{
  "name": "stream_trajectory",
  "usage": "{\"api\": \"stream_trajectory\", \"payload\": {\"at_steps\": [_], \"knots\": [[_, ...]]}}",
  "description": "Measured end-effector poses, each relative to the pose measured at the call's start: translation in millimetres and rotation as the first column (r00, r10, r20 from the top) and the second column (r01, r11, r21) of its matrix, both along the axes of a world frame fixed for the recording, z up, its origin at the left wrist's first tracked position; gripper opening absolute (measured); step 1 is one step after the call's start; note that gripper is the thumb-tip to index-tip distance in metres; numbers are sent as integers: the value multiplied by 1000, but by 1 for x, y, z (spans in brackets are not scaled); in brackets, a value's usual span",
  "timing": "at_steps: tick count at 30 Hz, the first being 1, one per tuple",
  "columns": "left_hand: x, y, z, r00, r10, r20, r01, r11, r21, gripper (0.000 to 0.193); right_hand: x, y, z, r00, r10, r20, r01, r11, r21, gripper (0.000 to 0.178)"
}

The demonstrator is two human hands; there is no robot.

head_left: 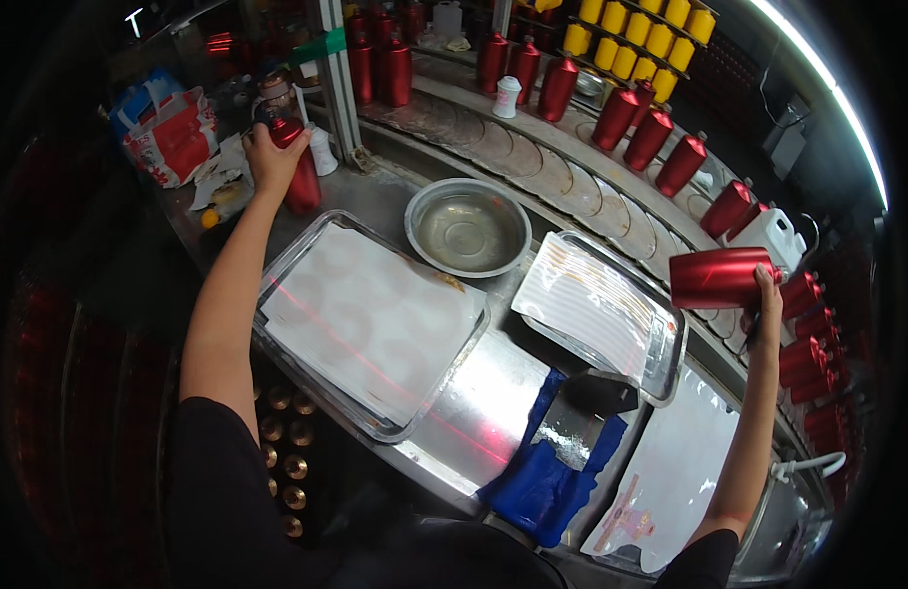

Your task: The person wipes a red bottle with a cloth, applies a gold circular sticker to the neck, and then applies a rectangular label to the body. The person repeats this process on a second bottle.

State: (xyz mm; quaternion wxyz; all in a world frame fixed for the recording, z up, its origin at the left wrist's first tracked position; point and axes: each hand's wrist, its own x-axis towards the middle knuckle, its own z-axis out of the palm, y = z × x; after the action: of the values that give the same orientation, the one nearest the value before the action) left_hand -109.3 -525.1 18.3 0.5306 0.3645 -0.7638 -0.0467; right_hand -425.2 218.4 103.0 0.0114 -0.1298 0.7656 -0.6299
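My left hand [275,157] is closed around the upper part of a red metal bottle [303,182], which stands at the far left of the metal worktop. Out to the right, my right hand [764,299] grips the neck end of another red bottle [717,279], held sideways in the air. Between my arms lies a tray with white sheets [366,314]. Beyond it is a round metal basin [469,231] holding liquid. A second tray carries striped transfer sheets [596,304]. Nearer me, a dark block-like tool [599,395] rests by a blue cloth [542,491].
Several red bottles [652,137] stand along a conveyor [533,157] behind the worktop. A metal post [338,88] rises beside my left hand. A white jug [773,238] and a tap [812,463] are at the right. A shopping bag [169,133] sits far left.
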Motion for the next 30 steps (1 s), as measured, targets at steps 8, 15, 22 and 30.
{"api": "stream_trajectory", "payload": {"at_steps": [8,15,22,30], "knots": [[13,3,-15,999,-49,-2,49,995,86,74,85,-112,31,968,196,159,-150,953,-262,44],[15,11,-13,991,24,132,-27,999,24,81,112,-278,51,880,475,-10,-474,879,43,48],[14,6,-15,997,-28,74,26,999,28,73,144,-481,17,786,471,-401,-305,859,411,79],[15,2,-21,997,-36,70,33,998,54,70,178,-567,-36,713,522,-469,-223,802,554,81]]}}
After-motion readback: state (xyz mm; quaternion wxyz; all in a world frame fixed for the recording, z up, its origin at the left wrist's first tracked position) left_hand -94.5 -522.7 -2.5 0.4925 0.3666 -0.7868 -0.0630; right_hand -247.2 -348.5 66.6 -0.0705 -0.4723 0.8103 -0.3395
